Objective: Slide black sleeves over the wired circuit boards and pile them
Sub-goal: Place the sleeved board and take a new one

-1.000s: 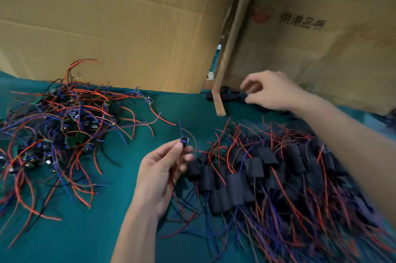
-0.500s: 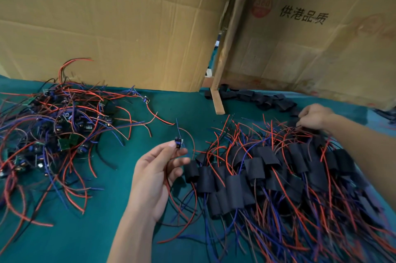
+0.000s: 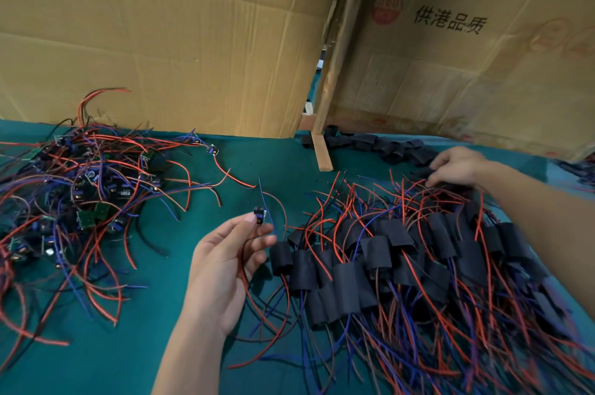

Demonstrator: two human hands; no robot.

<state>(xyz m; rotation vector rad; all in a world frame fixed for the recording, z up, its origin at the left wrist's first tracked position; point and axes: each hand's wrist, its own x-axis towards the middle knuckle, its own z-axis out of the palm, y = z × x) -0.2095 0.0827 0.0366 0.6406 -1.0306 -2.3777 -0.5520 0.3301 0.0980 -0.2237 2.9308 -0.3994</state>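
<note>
Left hand [image 3: 222, 265] pinch-grip on raised circuit board [image 3: 259, 215]; right hand [image 3: 457, 166] apparently on sleeve.

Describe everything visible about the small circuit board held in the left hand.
The circuit board is small, with a dark component and a blue part showing; its details are too small to tell. It is bare, with no black sleeve on it. The left hand pinches it between thumb and fingertips above the green table cover. Thin blue and red wires run from it.

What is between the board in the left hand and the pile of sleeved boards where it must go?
Nothing visible stands between them. The left hand pinches the bare circuit board just left of the sleeved pile, over bare green cloth. The board has no sleeve yet; the right hand is at the loose sleeves.
</note>
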